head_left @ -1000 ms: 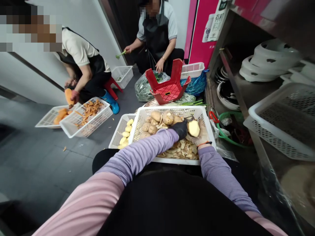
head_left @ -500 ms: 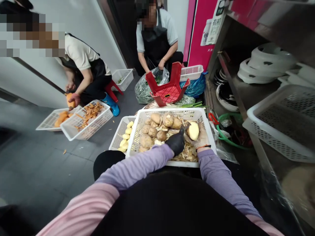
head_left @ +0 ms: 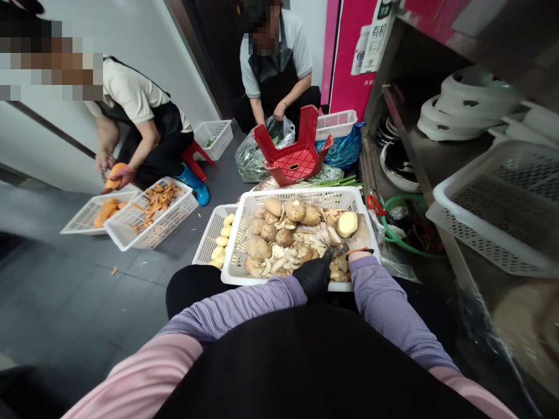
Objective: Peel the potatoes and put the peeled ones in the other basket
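Observation:
A white basket (head_left: pixel 231 250) in front of my body holds brown unpeeled potatoes (head_left: pixel 258 247) and a heap of peelings (head_left: pixel 301 251). My left hand (head_left: pixel 313 276), in a black glove, is closed round a small dark peeler (head_left: pixel 339 249) at the basket's near edge. At the right side of the basket, my right hand (head_left: pixel 360 235) grips a potato (head_left: pixel 347 224) whose pale peeled face shows. An orange band circles that wrist. Peeled potatoes (head_left: pixel 222 240) lie in a lower white basket (head_left: pixel 204 247) to the left.
An upturned red stool (head_left: pixel 292 163) and a bag of greens (head_left: pixel 251 160) stand beyond the basket. One person (head_left: pixel 135 96) at the left handles a carrot over two baskets; another (head_left: pixel 279 70) reaches into the bag. Metal shelving (head_left: pixel 419 169) and a green basket (head_left: pixel 395 238) are at the right.
My left hand has moved down toward the basket's near edge, away from the potato. More of the peelings shows. The person at the left has lowered the carrot and shifted it left.

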A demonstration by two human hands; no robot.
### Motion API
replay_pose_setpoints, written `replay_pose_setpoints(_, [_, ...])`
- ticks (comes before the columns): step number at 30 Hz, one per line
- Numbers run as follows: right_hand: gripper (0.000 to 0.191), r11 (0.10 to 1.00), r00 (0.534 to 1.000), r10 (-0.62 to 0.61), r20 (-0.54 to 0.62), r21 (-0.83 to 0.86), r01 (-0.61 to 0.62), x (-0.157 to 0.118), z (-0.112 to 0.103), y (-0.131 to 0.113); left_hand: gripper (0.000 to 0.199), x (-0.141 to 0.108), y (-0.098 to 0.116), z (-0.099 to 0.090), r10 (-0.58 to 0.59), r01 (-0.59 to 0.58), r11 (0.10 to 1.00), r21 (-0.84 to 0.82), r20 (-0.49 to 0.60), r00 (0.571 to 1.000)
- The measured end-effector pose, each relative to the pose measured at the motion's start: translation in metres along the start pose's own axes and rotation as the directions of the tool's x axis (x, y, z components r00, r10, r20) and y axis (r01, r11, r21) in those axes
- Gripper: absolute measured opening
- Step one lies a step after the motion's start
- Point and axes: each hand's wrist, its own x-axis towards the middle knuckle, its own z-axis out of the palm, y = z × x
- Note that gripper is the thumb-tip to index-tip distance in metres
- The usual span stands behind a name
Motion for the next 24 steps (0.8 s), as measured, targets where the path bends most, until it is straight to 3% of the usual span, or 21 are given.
replay_pose_setpoints(4, [0.033,0.996,0.995,0.091,0.031,0.005,-0.092,-0.014,0.006,-0.004,0.062,0.027,-0.001,-0.038,-0.062,0.060,0.998,-0.018,-0.105,0.993])
replay_pose_setpoints(7, [0.038,0.985,0.988,0.152,0.018,-0.083,-0.150,-0.019,0.006,0.001,0.052,0.045,0.002,-0.056,-0.085,0.075,0.992,-0.103,-0.100,0.991])
replay_pose_setpoints(11, [0.034,0.972,0.975,0.202,0.087,-0.143,-0.189,-0.011,0.002,0.007,0.066,0.013,0.004,-0.028,-0.062,0.058,0.998,-0.034,-0.141,0.988])
replay_pose_setpoints(15, [0.030,0.981,0.987,0.159,0.000,-0.115,-0.158,-0.006,0.003,0.003,0.074,-0.026,0.002,-0.002,0.016,-0.017,1.000,0.015,0.029,0.999])
replay_pose_setpoints(17, [0.030,0.989,0.992,0.115,-0.054,-0.089,-0.120,-0.008,0.004,0.000,0.073,-0.027,-0.001,-0.004,0.042,-0.043,0.999,0.009,0.070,0.997])
replay_pose_setpoints(21, [0.035,0.989,0.993,0.101,-0.065,-0.100,-0.107,-0.016,0.007,0.001,0.065,-0.005,-0.010,-0.024,-0.065,0.070,0.996,0.047,-0.115,0.991])
replay_pose_setpoints(24, [0.048,0.986,0.992,0.112,-0.064,-0.120,-0.119,-0.024,0.009,0.008,0.066,0.008,-0.016,-0.029,-0.074,0.079,0.996,0.037,-0.129,0.989])
